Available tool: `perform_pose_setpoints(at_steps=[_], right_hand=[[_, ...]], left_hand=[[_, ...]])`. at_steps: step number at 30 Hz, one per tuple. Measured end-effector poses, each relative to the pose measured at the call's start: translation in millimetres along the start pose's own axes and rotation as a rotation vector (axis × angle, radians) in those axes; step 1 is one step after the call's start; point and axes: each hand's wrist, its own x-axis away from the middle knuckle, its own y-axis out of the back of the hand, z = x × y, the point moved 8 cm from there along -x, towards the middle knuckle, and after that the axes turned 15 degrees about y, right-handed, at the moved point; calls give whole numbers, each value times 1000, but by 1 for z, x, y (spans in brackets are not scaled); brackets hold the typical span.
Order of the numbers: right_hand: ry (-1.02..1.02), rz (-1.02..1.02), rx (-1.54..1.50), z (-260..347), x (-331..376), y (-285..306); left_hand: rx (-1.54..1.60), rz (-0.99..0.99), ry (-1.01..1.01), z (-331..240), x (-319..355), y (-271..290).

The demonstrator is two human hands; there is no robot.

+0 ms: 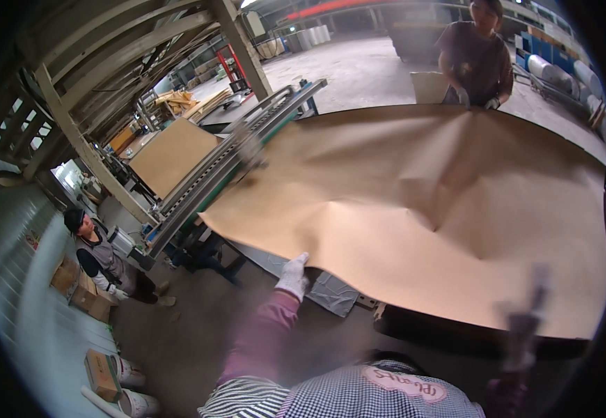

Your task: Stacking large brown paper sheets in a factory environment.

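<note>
A large brown paper sheet [386, 258], wrinkled and dented in the middle, spreads in front of me. My left hand [293, 276], in a pale glove, pinches its near edge, thumb on top and fingers hidden underneath. At the lower right, my right hand [523, 324] is smeared by motion over the sheet's near right part. A narrow dark blurred shape [541, 285] sticks up from it; whether this is a tool or fingers I cannot make out. Across the sheet, a co-worker's gloved hands [477, 101] are at its far edge.
A long metal rail frame [240, 150] with a green edge borders the sheet's left end. Beyond it lies a flat brown board [172, 157]. Another person [108, 261] stands at the left. Buckets [138, 403] and a carton [101, 375] sit on the floor at lower left.
</note>
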Motion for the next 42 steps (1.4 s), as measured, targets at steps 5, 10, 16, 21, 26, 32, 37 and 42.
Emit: perform_pose_setpoints(at_steps=[5, 10, 16, 21, 26, 32, 37, 42], right_hand=[[361, 173, 294, 6, 17, -153], [410, 15, 451, -28, 21, -66], [183, 10, 779, -234, 107, 82], [-519, 73, 947, -391, 241, 177], [-139, 280, 847, -248, 189, 66], [422, 362, 215, -42, 72, -148], [205, 259, 177, -21, 80, -182], [264, 585, 246, 48, 86, -225]], left_hand=[[-252, 122, -82, 38, -46, -61], [222, 143, 225, 34, -32, -58], [147, 89, 381, 14, -58, -51], [197, 173, 396, 25, 2, -104], [508, 785, 663, 55, 33, -157], [181, 928, 781, 124, 42, -182], [196, 933, 535, 149, -75, -98], [142, -254, 443, 62, -177, 141]])
